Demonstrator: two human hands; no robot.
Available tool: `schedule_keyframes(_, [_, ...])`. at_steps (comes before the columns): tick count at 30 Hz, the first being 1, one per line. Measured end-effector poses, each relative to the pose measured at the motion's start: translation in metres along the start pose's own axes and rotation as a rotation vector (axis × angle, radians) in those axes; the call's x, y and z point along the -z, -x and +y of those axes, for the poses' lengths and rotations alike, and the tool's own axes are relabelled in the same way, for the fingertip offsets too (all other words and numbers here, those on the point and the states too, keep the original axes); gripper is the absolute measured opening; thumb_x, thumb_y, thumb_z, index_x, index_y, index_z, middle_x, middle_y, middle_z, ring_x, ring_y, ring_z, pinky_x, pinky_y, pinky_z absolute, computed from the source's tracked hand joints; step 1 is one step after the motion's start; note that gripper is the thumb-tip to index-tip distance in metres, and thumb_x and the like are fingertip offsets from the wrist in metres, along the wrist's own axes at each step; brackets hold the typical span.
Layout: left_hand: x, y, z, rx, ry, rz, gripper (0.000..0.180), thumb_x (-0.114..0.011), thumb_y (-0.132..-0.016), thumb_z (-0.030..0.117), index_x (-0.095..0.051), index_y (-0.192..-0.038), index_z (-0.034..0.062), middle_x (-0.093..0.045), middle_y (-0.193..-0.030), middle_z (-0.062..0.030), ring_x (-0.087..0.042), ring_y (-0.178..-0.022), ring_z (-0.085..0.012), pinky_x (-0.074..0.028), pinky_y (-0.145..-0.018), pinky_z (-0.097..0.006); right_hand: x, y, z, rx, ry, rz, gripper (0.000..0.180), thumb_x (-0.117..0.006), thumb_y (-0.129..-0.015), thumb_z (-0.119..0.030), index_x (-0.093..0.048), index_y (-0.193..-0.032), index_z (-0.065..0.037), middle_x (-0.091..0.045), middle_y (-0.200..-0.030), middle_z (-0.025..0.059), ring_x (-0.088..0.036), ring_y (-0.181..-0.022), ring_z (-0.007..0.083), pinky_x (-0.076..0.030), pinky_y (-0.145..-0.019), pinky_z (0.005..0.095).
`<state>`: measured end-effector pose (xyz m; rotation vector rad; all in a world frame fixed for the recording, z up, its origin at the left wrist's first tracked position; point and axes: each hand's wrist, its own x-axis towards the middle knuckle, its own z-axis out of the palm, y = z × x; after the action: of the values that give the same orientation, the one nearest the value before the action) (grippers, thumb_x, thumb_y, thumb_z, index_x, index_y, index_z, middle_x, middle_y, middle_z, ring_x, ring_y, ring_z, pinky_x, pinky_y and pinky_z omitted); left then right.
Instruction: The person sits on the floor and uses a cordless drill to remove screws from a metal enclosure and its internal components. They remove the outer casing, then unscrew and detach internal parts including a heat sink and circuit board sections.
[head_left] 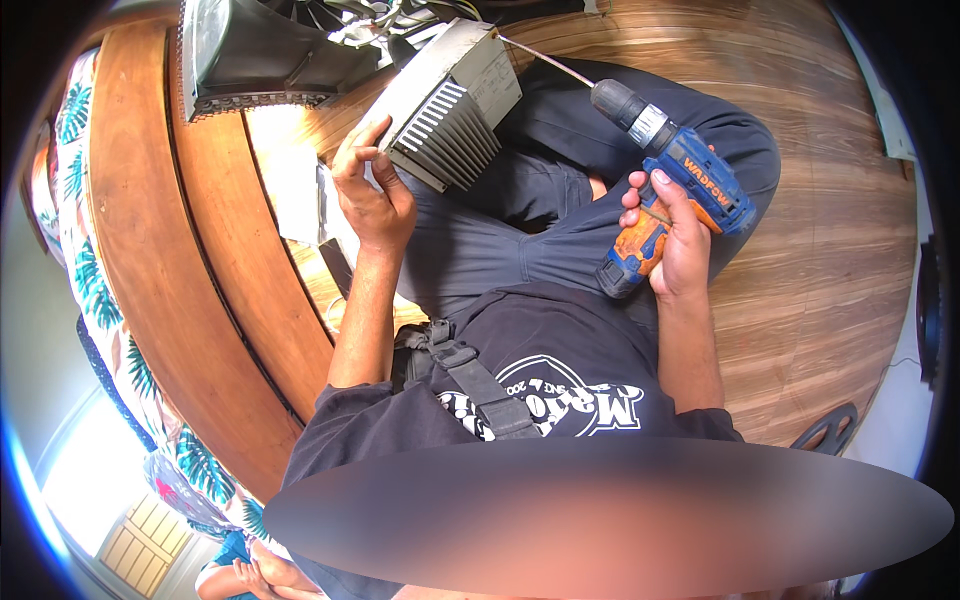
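One cordless drill (685,185), right of center; one long bit (547,62) in it. One vented box (450,105), upper middle. Camera wearer (600,330): one left hand (377,200), one right hand (680,230). Two wooden planks (150,240), left. One other person (270,572), lower left.

Blue-and-orange cordless drill (692,172), tilted, long thin bit (545,61) pointing at the far corner of a pale, dark-slatted, boxy case (452,100), tipped aslant; contact unclear.

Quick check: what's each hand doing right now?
Left hand: at the edge of the vented metal box; whether it grips cannot be told.
Right hand: closed around the handle of the blue-and-orange drill.
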<state>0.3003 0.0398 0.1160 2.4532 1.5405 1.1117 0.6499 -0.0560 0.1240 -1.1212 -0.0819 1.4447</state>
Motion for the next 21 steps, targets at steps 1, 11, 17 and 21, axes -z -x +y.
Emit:
schedule_keyframes(1, [0.000,0.000,0.001,0.005,0.009,0.010,0.022,-0.050,-0.116,-0.005,-0.040,-0.131,0.0076,-0.074,-0.140,-0.0271,-0.070,-0.140,-0.0396,-0.053,-0.119,-0.049,-0.001,0.000,-0.001,0.001,0.001,0.000,0.021,-0.080,-0.106,-0.017,-0.075,-0.119,-0.002,-0.080,-0.105,0.0125,-0.077,-0.085,0.0194,-0.064,-0.068,0.0329])
schedule_keyframes(11, [-0.011,0.021,0.005,-0.040,0.048,0.034,0.022,-0.051,-0.114,-0.006,-0.040,-0.128,0.0076,-0.072,-0.140,-0.0272,-0.067,-0.142,-0.0432,-0.050,-0.122,-0.056,-0.002,-0.003,-0.009,0.067,0.234,-0.014,0.021,-0.077,-0.108,-0.020,-0.073,-0.121,-0.004,-0.078,-0.105,0.0104,-0.075,-0.083,0.0176,-0.063,-0.068,0.0343])
schedule_keyframes(17, [-0.015,0.030,0.002,-0.008,0.053,0.052,0.020,-0.052,-0.115,-0.003,-0.040,-0.127,0.0079,-0.071,-0.142,-0.0282,-0.068,-0.140,-0.0439,-0.048,-0.123,-0.059,0.003,-0.027,-0.026,-0.201,0.059,-0.073,0.021,-0.080,-0.106,-0.025,-0.074,-0.111,-0.005,-0.075,-0.087,0.0089,-0.073,-0.067,0.0176,-0.064,-0.065,0.0347])
schedule_keyframes(21, [-0.017,0.031,-0.003,-0.014,0.053,0.065,0.020,-0.051,-0.115,-0.003,-0.039,-0.125,0.0085,-0.070,-0.143,-0.0293,-0.068,-0.140,-0.0443,-0.048,-0.123,-0.058,0.003,-0.042,-0.031,-0.278,0.014,-0.102,0.022,-0.079,-0.107,-0.026,-0.073,-0.112,-0.006,-0.075,-0.088,0.0086,-0.072,-0.067,0.0165,-0.063,-0.065,0.0360])
